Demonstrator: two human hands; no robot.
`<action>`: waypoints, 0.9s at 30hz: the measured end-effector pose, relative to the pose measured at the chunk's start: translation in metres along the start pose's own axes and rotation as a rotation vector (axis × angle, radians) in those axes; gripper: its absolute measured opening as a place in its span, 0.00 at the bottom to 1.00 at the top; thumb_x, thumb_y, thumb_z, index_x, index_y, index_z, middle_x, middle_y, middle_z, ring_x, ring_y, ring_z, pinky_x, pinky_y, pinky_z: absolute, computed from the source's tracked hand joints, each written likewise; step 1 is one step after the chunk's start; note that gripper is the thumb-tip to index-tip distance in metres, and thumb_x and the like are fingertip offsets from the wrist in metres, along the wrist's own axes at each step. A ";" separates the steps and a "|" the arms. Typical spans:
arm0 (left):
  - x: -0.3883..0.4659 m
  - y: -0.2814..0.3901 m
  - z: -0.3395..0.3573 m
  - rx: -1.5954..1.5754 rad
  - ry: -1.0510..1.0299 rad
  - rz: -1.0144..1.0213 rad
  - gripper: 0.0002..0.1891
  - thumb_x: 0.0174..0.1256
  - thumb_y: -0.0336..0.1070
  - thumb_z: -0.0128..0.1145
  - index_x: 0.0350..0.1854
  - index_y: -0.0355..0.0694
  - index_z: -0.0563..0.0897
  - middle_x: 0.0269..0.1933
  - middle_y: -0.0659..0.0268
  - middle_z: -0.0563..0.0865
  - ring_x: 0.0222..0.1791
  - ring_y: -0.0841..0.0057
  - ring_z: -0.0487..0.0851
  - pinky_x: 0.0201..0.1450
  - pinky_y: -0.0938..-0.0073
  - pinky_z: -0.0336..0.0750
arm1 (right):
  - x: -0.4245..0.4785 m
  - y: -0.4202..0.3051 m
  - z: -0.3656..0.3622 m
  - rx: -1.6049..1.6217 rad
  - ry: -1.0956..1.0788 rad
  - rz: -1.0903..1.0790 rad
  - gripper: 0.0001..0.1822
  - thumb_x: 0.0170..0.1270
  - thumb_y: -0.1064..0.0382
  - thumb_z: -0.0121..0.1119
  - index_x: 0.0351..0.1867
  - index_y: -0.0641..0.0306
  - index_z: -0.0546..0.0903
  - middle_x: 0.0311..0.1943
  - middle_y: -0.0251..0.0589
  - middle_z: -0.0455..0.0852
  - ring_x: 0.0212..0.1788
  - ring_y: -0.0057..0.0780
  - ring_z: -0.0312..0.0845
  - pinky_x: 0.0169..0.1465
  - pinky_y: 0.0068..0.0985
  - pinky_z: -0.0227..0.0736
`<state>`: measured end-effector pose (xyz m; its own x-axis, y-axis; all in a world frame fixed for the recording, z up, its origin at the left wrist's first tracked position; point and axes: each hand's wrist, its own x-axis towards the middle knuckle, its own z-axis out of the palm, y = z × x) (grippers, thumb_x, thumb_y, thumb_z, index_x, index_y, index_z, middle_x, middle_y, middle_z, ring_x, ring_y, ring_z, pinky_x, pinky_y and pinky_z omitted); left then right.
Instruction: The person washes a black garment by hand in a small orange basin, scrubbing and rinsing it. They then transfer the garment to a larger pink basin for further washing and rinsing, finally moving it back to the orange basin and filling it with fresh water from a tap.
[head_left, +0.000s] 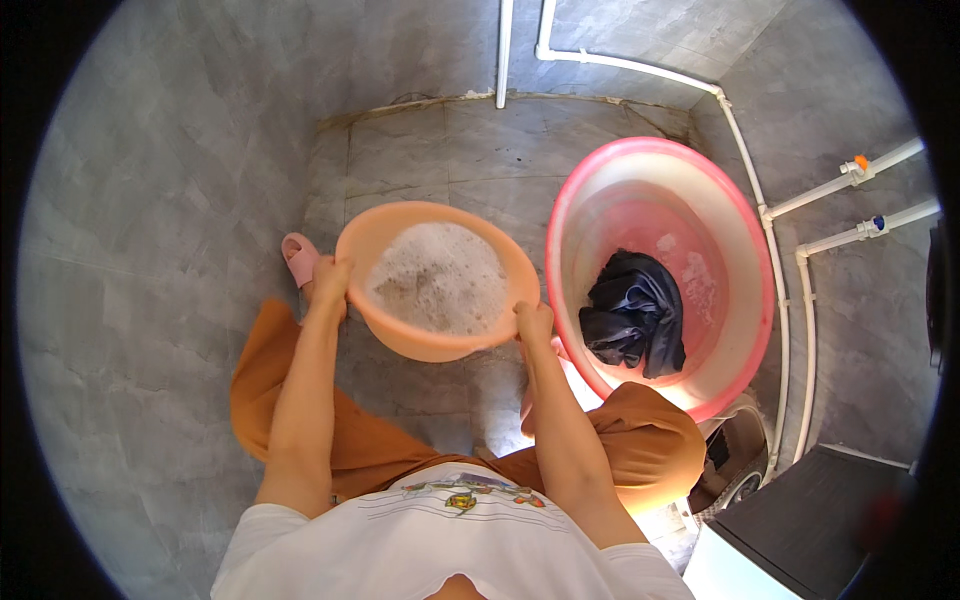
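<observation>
Between my two hands is an orange plastic basin (420, 346) of foamy, greyish water (442, 281). My left hand (330, 279) grips its left rim, and my right hand (534, 321) grips the rim on the right. The basin looks tilted; whether it touches the floor I cannot tell. Close to my right hand stands a large tub (739, 315) with a pink rim and whitish inner wall. A dark, wet, bunched garment (637, 311) lies in the tub, with patches of suds beside it.
Grey tiles make up the floor (397, 157) and walls. White pipes (772, 277) with an orange-handled valve (859, 163) and a blue-handled valve (876, 223) run along the right wall. A dark-topped cabinet (810, 510) stands at lower right. A pink slipper (300, 259) is on my left foot.
</observation>
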<state>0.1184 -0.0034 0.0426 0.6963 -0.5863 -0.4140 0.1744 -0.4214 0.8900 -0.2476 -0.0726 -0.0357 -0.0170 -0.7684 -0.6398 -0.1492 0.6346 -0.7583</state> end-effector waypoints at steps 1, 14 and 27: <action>0.009 0.029 0.020 0.113 -0.036 -0.052 0.12 0.59 0.30 0.60 0.40 0.25 0.80 0.36 0.56 0.84 0.29 0.66 0.83 0.28 0.69 0.75 | 0.011 -0.012 -0.002 0.115 -0.009 0.119 0.15 0.59 0.68 0.55 0.46 0.76 0.76 0.36 0.53 0.83 0.30 0.41 0.83 0.25 0.33 0.75; 0.067 0.167 0.159 0.142 -0.090 0.014 0.17 0.62 0.28 0.56 0.51 0.22 0.77 0.45 0.48 0.82 0.38 0.62 0.84 0.33 0.61 0.83 | 0.070 -0.061 0.041 0.742 -0.119 0.632 0.04 0.69 0.69 0.50 0.39 0.68 0.72 0.33 0.44 0.78 0.28 0.33 0.80 0.29 0.27 0.84; -0.030 0.191 0.261 0.410 -0.468 0.384 0.19 0.64 0.30 0.63 0.55 0.31 0.77 0.42 0.58 0.84 0.38 0.68 0.86 0.35 0.67 0.86 | 0.047 -0.044 0.073 1.172 -0.302 0.841 0.04 0.67 0.71 0.53 0.33 0.68 0.78 0.24 0.38 0.78 0.19 0.28 0.76 0.23 0.20 0.81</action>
<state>-0.0511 -0.2472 0.1754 0.2693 -0.9406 -0.2069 -0.3607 -0.2977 0.8839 -0.1698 -0.1308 -0.0412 0.5328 -0.1955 -0.8233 0.6699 0.6919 0.2692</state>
